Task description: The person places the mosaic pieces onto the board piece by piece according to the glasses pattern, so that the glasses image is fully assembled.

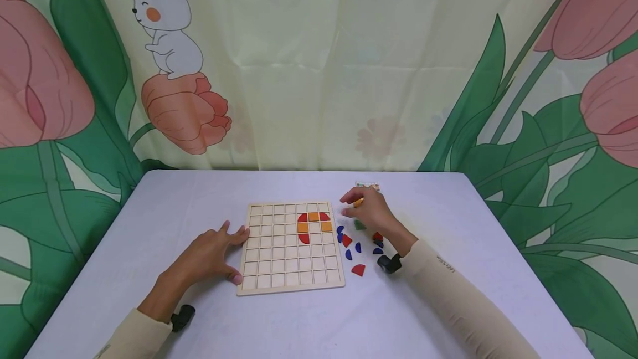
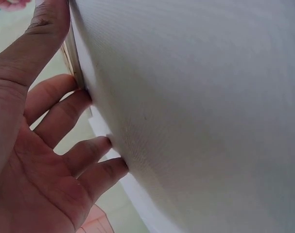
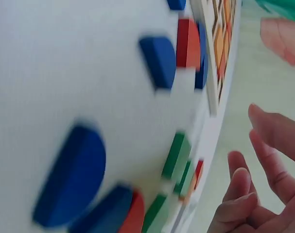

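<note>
Beige sleeves [image 1: 463, 298] with dark lettering [image 1: 446, 264], seemingly script; black wrist-worn devices [image 1: 183, 318].

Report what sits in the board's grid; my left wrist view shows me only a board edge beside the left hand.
Observer: Three red pieces and three orange pieces sit in cells of the board, right of its centre.
Operator: Place the right hand for me; it isn't identifiable here.
Observer: The right hand is beyond the board's right edge, near its far right corner.
Operator: Tell me what lies over on that side.
Observer: Loose pieces lie scattered there, blue, red and green among them.
</note>
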A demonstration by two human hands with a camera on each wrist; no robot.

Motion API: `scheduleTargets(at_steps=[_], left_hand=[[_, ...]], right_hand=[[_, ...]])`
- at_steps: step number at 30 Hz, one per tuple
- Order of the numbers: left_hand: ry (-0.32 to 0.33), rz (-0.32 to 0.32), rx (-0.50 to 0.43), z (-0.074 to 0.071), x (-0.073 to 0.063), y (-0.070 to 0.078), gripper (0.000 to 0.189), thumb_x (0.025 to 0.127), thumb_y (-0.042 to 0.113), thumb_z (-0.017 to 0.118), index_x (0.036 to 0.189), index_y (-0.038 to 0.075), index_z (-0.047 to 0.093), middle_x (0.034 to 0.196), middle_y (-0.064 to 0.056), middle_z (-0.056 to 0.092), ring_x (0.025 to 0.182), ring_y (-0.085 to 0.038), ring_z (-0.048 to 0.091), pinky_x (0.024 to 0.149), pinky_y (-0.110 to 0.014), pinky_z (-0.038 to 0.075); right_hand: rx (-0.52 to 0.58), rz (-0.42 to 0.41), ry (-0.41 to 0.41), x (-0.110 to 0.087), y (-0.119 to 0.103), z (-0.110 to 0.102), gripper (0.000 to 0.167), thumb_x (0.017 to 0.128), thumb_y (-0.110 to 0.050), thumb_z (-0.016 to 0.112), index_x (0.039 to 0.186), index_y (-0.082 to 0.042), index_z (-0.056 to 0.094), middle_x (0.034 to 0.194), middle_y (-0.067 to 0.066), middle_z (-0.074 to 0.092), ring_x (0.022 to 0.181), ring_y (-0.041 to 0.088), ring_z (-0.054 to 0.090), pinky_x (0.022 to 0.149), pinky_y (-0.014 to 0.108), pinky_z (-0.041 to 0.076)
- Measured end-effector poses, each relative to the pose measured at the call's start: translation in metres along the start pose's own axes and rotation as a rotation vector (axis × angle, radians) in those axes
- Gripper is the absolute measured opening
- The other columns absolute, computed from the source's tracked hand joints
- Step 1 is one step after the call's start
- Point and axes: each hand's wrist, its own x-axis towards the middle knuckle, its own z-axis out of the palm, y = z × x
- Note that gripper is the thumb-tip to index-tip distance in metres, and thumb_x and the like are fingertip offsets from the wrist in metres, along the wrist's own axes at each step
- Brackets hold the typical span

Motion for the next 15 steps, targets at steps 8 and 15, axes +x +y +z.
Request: scheduleTargets(at_steps=[8,15], left_hand=[[0.008,0.013,-0.002,0.001,0.000,-0.001,0.118,0.056,0.051,0.101,0.158,0.017,0.052,0.158,-0.044,0.039,0.131,-0.061,0.057,0.102,-0.065,0.052],[0.013,0.008,-0.003,0.001,0.000,0.000,0.118,0.056,0.050,0.101,0.157,0.017,0.052,0.159,-0.044,0.038,0.132,-0.062,0.056,0.102,-0.065,0.053]], right_hand=[[0.038,0.125,0.033,0.016,0.020,-0.017,0.032,0.095,-0.017,0.082,0.126,-0.020,0.075,0.132,0.011,0.068,0.123,0.031,0.064,0.092,0.037,0.062],[0.000,0.180,0.045,0.028,0.032,-0.020,0.034,0.095,-0.018,0.081,0.129,-0.018,0.075,0.127,0.013,0.071,0.121,0.031,0.064,0.093,0.036,0.060]])
